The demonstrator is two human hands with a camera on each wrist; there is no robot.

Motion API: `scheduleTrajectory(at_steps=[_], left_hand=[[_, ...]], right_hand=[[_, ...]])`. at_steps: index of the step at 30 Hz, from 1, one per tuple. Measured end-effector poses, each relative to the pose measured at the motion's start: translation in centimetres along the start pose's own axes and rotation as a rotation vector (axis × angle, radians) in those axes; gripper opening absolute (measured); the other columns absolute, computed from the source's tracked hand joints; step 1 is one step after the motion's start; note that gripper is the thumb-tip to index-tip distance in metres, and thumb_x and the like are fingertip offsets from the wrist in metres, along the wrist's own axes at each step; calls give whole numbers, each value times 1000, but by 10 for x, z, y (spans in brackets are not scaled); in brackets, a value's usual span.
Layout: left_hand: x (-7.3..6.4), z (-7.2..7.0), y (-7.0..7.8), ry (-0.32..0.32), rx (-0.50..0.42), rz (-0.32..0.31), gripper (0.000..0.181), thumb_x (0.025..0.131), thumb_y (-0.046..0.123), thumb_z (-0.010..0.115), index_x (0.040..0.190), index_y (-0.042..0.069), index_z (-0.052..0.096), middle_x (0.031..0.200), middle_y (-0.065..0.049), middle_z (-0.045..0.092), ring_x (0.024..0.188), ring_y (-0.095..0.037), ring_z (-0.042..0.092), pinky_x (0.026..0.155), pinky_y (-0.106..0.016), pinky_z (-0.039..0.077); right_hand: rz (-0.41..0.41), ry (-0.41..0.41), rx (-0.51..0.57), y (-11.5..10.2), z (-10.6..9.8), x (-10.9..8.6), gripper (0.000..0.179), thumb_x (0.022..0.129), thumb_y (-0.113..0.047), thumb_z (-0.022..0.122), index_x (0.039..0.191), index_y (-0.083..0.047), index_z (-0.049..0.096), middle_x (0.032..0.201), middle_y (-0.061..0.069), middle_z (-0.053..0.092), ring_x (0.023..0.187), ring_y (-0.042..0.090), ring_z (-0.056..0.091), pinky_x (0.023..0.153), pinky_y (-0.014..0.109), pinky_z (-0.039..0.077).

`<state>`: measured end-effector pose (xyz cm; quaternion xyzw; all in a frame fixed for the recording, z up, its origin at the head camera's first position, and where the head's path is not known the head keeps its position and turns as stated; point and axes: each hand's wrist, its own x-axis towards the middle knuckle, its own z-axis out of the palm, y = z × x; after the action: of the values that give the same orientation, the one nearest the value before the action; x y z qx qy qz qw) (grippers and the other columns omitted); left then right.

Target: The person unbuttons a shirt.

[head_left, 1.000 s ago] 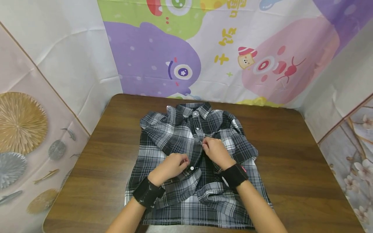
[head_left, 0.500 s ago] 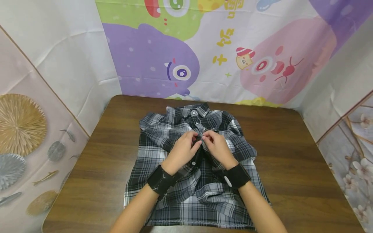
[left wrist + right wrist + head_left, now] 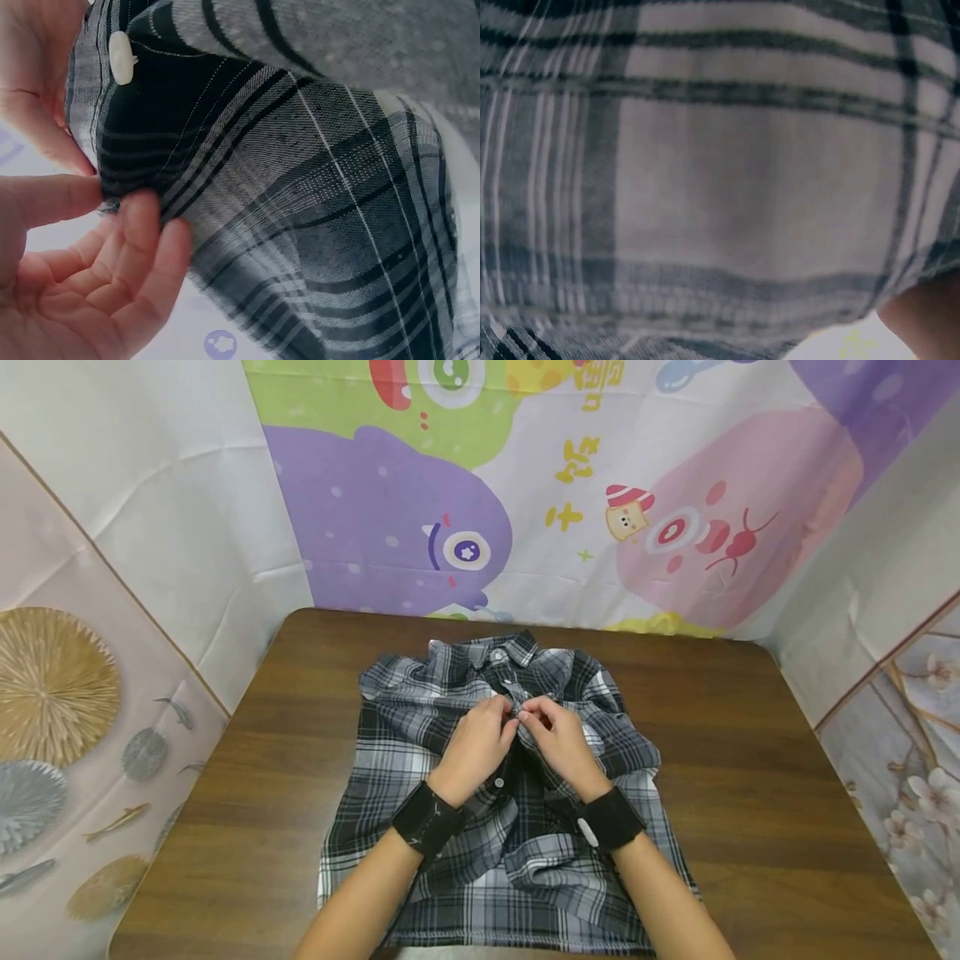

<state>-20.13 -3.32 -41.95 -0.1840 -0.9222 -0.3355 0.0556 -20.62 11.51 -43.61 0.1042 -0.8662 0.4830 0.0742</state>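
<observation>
A black, grey and white plaid shirt (image 3: 472, 893) lies front up on the table, its collar (image 3: 517, 647) at the far end. Partway down the front placket, my left hand (image 3: 476, 743) pinches the shirt's edge between thumb and fingers. Right beside it, my right hand (image 3: 562, 743) pinches the facing edge, fingertips nearly touching the left ones. In the left wrist view, a white button (image 3: 121, 58) shows on the dark placket above the left fingers (image 3: 139, 225). Another button (image 3: 499, 783) sits lower on the front. Fabric fills most of the right wrist view and hides the right fingertips.
The brown wooden table (image 3: 750, 793) extends on both sides of the shirt. A cartoon-printed cloth (image 3: 405, 518) hangs behind it. Pale printed panels (image 3: 187, 527) stand at the left and right. Both wrists wear black bands (image 3: 427, 820).
The left hand has moved up and right from the lower placket to meet the right hand, and now grips fabric there. The right hand has stayed nearly in place, still pinching.
</observation>
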Motion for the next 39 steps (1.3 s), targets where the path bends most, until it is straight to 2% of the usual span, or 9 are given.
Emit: scheduleTrajectory(at_steps=[4,10,14,19,27,31,39], left_hand=[[1,1,-3,30,-43,21,10,91,9,59,97,2,61,83,-8,63,69,-18,60,59,-28,47],[3,2,-7,45,-170,-31,8,89,6,58,94,2,62,81,-10,65,70,-19,60,62,-28,47],[3,2,-7,38,-220,-66,10,89,5,57,95,1,63,82,-11,64,71,-20,59,63,-29,47],[3,3,-7,40,-227,-84,10,89,6,56,95,2,62,82,-11,63,72,-20,58,63,-29,45],[1,10,-11,58,-218,-80,8,88,6,56,93,3,62,82,-10,63,73,-20,58,65,-29,46],[0,12,-13,62,-218,-60,8,88,5,56,93,2,61,82,-11,62,73,-21,58,66,-30,46],[-2,14,-15,69,-218,-61,7,87,5,57,92,4,61,81,-8,62,72,-18,57,64,-27,44]], right_hand=[[25,-11,27,0,0,0,13,90,-11,60,94,-1,65,76,10,59,65,11,47,60,21,39],[123,-59,91,-3,-2,0,15,91,-12,59,98,1,64,90,14,62,76,11,49,69,21,41],[158,-65,111,-21,-5,-1,15,91,-7,57,97,6,63,91,18,62,76,9,49,70,20,40],[159,-69,109,-39,-9,-2,14,90,-2,55,95,11,60,87,20,60,73,6,47,69,19,40],[252,-52,184,-3,7,6,15,89,-3,56,95,9,62,84,14,59,72,7,46,66,18,38],[294,-35,205,1,10,6,16,87,-4,55,94,8,63,84,9,60,74,7,48,68,17,39],[344,-48,178,2,9,6,18,85,-6,55,93,8,63,86,11,62,76,9,49,71,20,40]])
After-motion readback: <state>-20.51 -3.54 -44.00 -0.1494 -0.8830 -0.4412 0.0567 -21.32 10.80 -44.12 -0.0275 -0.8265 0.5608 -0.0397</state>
